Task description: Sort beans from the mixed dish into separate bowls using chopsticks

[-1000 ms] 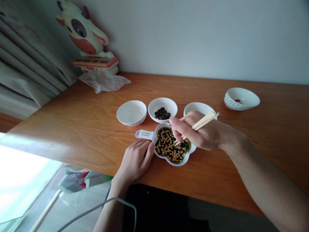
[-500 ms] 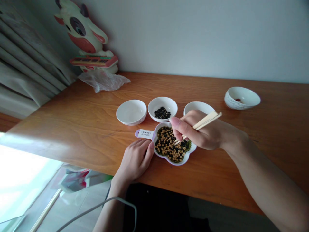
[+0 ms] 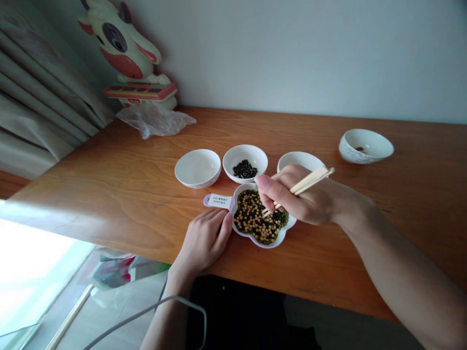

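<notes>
A pair of wooden chopsticks (image 3: 308, 182) is gripped in my right hand (image 3: 292, 192), which is over a white, scalloped dish with a lilac rim (image 3: 272, 244). The chopstick tips are down among mixed beans (image 3: 255, 218), yellow, black and green; whether they pinch one is too small to tell. My left hand (image 3: 207, 236) lies on the table at the dish's left side, fingers curled, thumb and forefinger against the rim near the labelled handle (image 3: 219, 201). Just behind the dish, a white bowl (image 3: 245, 150) holds black beans (image 3: 244, 169).
Left of the black beans stands a white bowl (image 3: 198, 167) with nothing visible inside. Another bowl (image 3: 301, 158) is partly behind my right hand. A patterned bowl (image 3: 365, 146) with small reddish pieces sits farther right. A plastic bag (image 3: 155, 121) and cow-shaped toy keyboard (image 3: 140, 90) are back left.
The whole view has shifted very slightly. Both hands, the chopsticks and the dish otherwise keep nearly the same positions.
</notes>
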Demonstrator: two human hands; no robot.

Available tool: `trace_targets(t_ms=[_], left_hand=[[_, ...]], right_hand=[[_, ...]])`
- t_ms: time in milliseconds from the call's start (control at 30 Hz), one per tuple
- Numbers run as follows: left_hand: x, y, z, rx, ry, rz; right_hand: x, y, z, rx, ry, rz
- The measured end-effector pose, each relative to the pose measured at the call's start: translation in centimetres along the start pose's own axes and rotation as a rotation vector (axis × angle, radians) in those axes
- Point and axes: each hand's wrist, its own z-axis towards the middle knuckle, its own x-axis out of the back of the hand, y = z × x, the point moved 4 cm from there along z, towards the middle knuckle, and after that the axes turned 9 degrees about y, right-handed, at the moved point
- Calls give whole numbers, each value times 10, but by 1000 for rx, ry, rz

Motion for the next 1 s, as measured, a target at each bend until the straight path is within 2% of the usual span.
trace_targets(t_ms=[400,1000], left_hand=[[0,-2,-1,0,-15,-3],[0,-3,-1,6,-8,13]], right_hand=[[1,0,0,-52,-29,-81],[-1,1,1,8,-29,-67]])
